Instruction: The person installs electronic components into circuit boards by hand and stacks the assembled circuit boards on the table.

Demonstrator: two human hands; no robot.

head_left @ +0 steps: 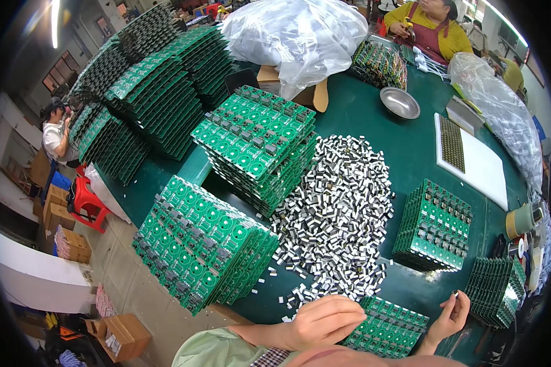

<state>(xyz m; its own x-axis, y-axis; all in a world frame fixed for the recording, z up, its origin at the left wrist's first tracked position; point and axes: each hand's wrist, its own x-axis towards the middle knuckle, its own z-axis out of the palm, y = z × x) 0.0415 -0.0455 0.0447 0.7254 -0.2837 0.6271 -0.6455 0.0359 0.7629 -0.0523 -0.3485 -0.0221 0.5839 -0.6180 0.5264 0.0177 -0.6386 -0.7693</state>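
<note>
A green circuit board panel (pixel 390 325) lies flat at the near edge of the table, between my two hands. Over its left end is my left hand (pixel 324 319), fingers curled and pressed together; what they hold, if anything, is hidden. Off the panel's right side, my right hand (pixel 450 317) is raised, thumb and fingertips pinching a small white-and-dark component (pixel 455 294). Just beyond my left hand spreads a large heap of small white-and-black block components (pixel 337 214), some scattered loose around its edge.
Stacks of green board panels stand left (pixel 199 238), behind (pixel 257 131) and right (pixel 434 226), with taller stacks (pixel 159 92) far left. A metal bowl (pixel 400 103), white foam sheet (pixel 480 165), plastic bag (pixel 294 40) and tape roll (pixel 519 222) surround the work area. Another person (pixel 431 27) sits across.
</note>
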